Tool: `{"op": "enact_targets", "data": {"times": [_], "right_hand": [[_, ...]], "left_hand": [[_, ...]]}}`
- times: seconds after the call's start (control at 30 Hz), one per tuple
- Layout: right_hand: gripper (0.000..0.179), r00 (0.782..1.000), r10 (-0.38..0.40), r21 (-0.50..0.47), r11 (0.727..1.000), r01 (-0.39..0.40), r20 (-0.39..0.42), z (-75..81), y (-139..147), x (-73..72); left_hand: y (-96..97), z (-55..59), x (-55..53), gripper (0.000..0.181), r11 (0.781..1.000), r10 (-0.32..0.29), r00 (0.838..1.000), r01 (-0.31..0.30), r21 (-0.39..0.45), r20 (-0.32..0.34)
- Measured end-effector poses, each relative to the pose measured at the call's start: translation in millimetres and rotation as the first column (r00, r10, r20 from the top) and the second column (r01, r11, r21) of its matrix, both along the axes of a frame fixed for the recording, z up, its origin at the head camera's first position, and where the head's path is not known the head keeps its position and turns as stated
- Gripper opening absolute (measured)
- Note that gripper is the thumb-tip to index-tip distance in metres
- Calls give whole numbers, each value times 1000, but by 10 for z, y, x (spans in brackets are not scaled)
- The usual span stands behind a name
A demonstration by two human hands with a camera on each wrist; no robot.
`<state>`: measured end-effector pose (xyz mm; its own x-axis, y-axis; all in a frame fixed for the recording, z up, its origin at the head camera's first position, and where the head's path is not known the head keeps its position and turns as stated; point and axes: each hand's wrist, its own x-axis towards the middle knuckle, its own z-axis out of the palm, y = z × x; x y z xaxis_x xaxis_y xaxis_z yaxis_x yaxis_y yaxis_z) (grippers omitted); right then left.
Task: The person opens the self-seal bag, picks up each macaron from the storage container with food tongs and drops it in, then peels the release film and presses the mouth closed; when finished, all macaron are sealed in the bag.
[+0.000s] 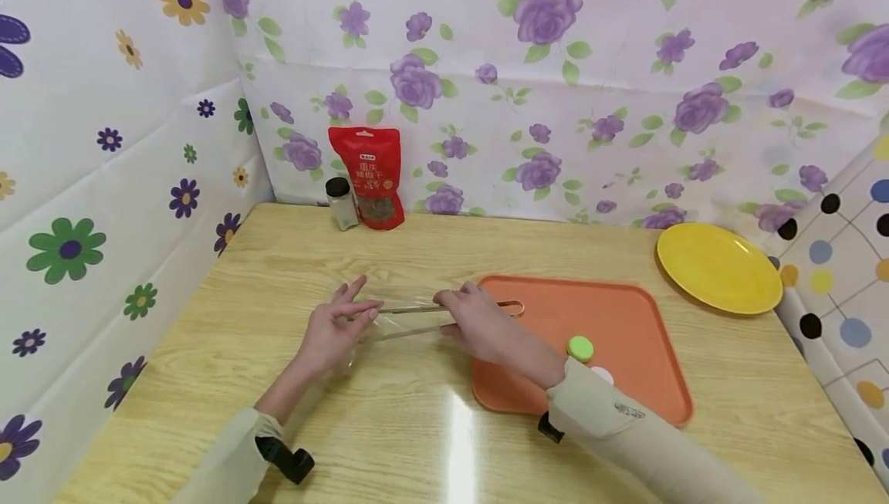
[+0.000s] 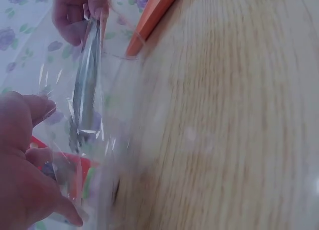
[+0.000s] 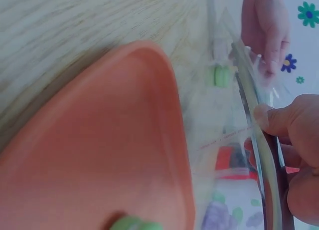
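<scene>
My left hand [image 1: 335,332] pinches a clear plastic bag [image 1: 410,320] near its edge, above the table on the left. With my right hand [image 1: 479,323] I grip metal tongs [image 1: 514,308] partway along their arms. The tongs lie level, with the bend toward the tray and the tips pointing left. In the left wrist view the tongs' tips [image 2: 84,95] show through the film of the bag. A green macaron-like piece [image 3: 222,76] shows through the film in the right wrist view, beside a paler one [image 3: 220,49].
Under my right forearm lies an orange tray [image 1: 653,334] holding a green macaron [image 1: 579,348] and a partly hidden white one [image 1: 603,374]. A yellow plate [image 1: 718,268] is at the back right. Against the back curtain stand a red pouch [image 1: 375,172] and a black-capped jar [image 1: 342,204].
</scene>
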<state>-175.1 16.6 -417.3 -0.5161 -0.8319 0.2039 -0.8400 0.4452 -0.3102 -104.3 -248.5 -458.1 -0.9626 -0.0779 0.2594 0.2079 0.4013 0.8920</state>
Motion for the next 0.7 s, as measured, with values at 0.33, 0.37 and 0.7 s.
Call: {"op": "enact_targets", "data": {"times": [0.33, 0.37, 0.7], "right_hand": [[43, 998, -67, -12, 998, 67, -13, 186, 1171, -16], [44, 997, -82, -19, 996, 82, -10, 190, 1326, -22], [59, 949, -307, 19, 951, 309, -71, 42, 2787, 196]], "left_hand": [[57, 25, 23, 16, 1000, -1, 1000, 1, 29, -8], [46, 31, 34, 17, 999, 3, 1000, -2, 32, -11], [124, -21, -5, 20, 998, -15, 1000, 15, 66, 6]]}}
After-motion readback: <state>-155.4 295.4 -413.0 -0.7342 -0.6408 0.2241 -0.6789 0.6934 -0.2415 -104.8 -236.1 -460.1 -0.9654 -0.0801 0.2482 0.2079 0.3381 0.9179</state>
